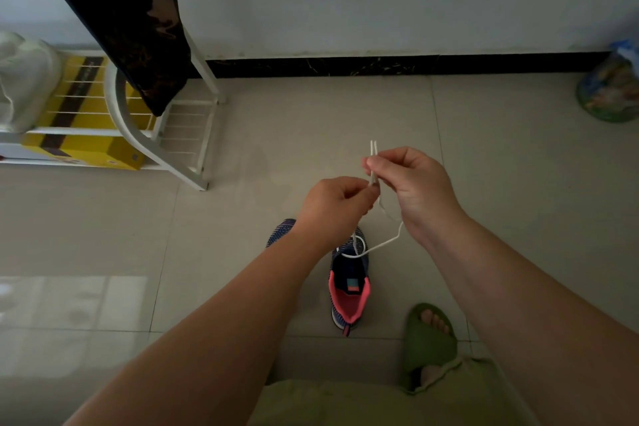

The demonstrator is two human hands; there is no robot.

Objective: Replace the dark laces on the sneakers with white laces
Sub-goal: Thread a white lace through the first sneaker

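Note:
A navy knit sneaker [349,290] with a pink collar stands on the floor tiles, toe pointing away from me. A second sneaker [280,230] of the same kind peeks out behind my left wrist. A white lace [380,245] runs up from the first sneaker's eyelets to my hands. My left hand [333,207] and my right hand [413,183] both pinch the lace's two ends, held together upright above the shoes, with the tips sticking out over my right fingers. No dark lace is visible.
A white metal rack [166,152] with yellow boxes [86,145] stands at the left, a dark cloth [138,28] hanging over it. A wall with a black skirting runs across the back. A bag [612,90] sits far right. My foot in a green slipper [428,339] rests near the sneaker.

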